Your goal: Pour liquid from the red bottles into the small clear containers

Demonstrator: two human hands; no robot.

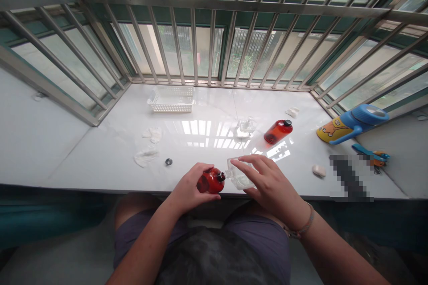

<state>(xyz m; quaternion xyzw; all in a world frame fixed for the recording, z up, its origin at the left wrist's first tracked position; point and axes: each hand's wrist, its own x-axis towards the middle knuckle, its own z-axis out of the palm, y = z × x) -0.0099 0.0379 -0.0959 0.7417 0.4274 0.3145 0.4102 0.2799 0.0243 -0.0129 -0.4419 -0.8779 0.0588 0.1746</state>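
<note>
My left hand (191, 187) is wrapped around a red translucent bottle (211, 182), whose dark neck points right. In my right hand (265, 178) is a clear square glass bottle (240, 174), tipped on its side with its neck toward the red one. The two necks meet or nearly touch; whether liquid passes between them is too small to tell. Both bottles are near the front edge of the white counter (117, 160). A small black cap (169, 161) lies on the counter to the left of my left hand.
A white basket (172, 100) stands at the back. Beyond my hands are a clear glass bottle (246, 125) and a red bottle with black cap (278, 132). A blue-yellow flask (351, 124) lies right, near a pale bar (318, 170). Crumpled tissue (147, 156) lies left. Metal bars (214, 49) close the back.
</note>
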